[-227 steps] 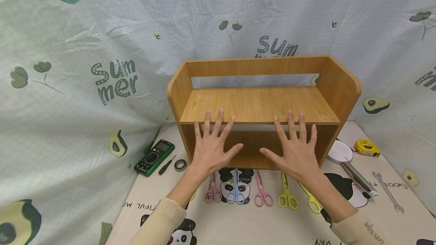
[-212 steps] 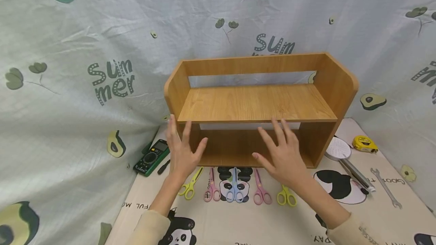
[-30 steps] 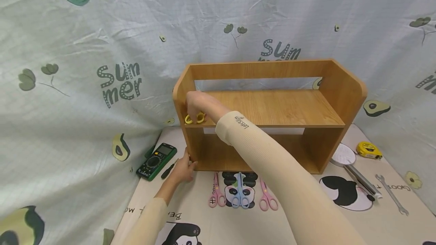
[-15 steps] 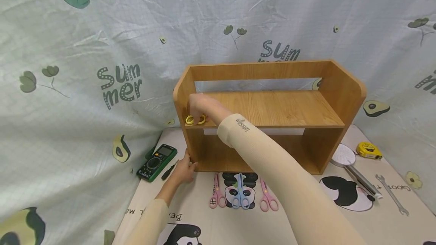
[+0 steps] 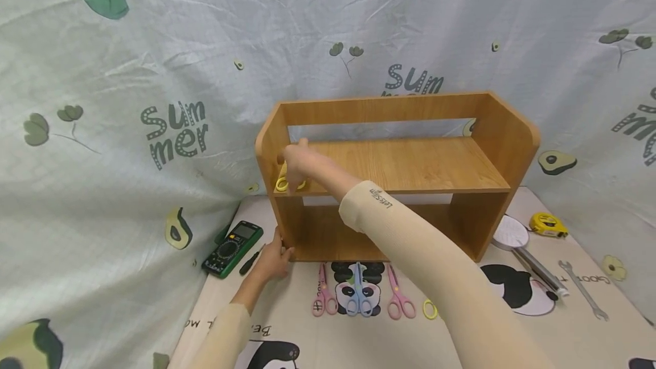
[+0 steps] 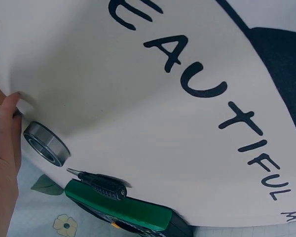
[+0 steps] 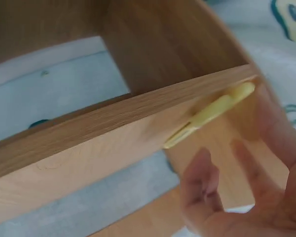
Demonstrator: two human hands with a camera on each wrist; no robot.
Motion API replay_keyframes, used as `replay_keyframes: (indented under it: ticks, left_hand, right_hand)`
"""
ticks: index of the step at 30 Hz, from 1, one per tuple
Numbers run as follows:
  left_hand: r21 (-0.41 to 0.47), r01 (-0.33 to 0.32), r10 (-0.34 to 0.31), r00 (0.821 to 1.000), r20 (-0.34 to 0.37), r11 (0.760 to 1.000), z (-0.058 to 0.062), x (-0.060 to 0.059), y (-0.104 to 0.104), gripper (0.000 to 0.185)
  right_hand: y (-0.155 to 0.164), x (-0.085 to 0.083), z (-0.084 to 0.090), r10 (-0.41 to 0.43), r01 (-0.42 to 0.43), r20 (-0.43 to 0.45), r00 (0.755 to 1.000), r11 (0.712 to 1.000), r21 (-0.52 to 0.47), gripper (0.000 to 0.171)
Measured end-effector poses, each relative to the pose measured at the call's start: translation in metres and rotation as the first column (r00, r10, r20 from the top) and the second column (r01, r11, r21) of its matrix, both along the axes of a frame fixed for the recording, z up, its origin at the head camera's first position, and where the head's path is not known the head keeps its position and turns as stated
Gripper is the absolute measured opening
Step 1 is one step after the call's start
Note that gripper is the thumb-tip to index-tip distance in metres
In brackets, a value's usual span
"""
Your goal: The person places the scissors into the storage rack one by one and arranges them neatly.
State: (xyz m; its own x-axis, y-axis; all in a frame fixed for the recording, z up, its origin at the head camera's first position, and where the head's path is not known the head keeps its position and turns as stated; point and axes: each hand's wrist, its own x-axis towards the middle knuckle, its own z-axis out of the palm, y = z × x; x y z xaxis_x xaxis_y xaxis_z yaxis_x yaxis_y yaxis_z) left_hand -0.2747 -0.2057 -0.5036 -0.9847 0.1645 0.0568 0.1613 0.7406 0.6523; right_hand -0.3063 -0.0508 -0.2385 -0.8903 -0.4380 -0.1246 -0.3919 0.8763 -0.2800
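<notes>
Head view: my right hand [image 5: 296, 163], fingers loosely open, holds nothing and hovers just over the yellow plastic scissors [image 5: 283, 180], blades pointing back along the wooden shelf [image 5: 410, 164]; my left hand [image 5: 271, 259] grips the shelf's base corner.

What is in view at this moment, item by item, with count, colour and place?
Wooden shelf: 1, brown, centre, against the backdrop.
Yellow scissors: 1, on the upper board's left end; another yellow handle shows on the mat.
Pink scissors: 2, on the mat before the shelf.
Blue scissors: 1, between the pink pairs.
Multimeter: 1, green, left of the shelf.
Screwdriver: 1, black, beside the multimeter.
Bearing: 1, steel, by the left thumb.
Tape measure: 1, yellow, right.
Wrench: 1, silver, right.
Left hand: holds the shelf's lower left corner.
Right hand: at the yellow scissors.
</notes>
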Motion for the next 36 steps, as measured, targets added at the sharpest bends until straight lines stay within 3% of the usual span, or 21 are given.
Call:
replay_keyframes:
  ticks: [5,9,12,15,20,25,31,36]
  left_hand:
    - [-0.013,0.003,-0.003,1.0,-0.015,1.0,0.004,0.0,-0.002,0.061]
    - [-0.016,0.007,-0.007,1.0,-0.005,1.0,0.009,-0.003,-0.001,0.062]
    - [-0.014,0.011,-0.011,1.0,-0.011,1.0,0.012,-0.006,0.0,0.06]
    - [-0.019,0.01,-0.01,1.0,-0.019,1.0,0.013,-0.006,0.0,0.058]
    - [-0.008,0.01,-0.01,0.999,-0.035,1.0,0.012,-0.006,-0.001,0.057]
    - [0.057,-0.004,0.003,1.0,0.019,0.998,0.005,-0.006,-0.002,0.057]
    - [0.066,-0.015,0.012,0.999,0.05,0.998,0.001,-0.004,-0.001,0.056]
    - [0.066,-0.019,0.015,0.998,0.06,0.998,-0.002,-0.001,0.0,0.06]
  right_hand:
    - [0.015,0.03,-0.006,0.026,-0.04,-0.107,0.994,0.99,-0.137,0.06]
    - [0.03,0.056,-0.029,0.092,-0.114,-0.141,0.986,0.98,-0.16,0.04]
    - [0.036,0.072,-0.059,0.12,-0.133,-0.1,0.988,0.98,-0.145,0.026]
    - [0.039,0.083,-0.092,0.117,-0.115,0.009,0.993,0.985,-0.13,0.027]
    - [0.038,0.097,-0.141,0.086,-0.073,0.139,0.987,0.993,-0.093,0.034]
    - [0.033,0.107,-0.181,0.034,-0.025,0.197,0.98,0.998,-0.049,0.04]
    - [0.03,0.112,-0.225,-0.005,0.004,0.131,0.991,1.0,0.003,0.017]
    - [0.028,0.116,-0.242,-0.029,0.024,0.14,0.99,0.999,0.035,0.013]
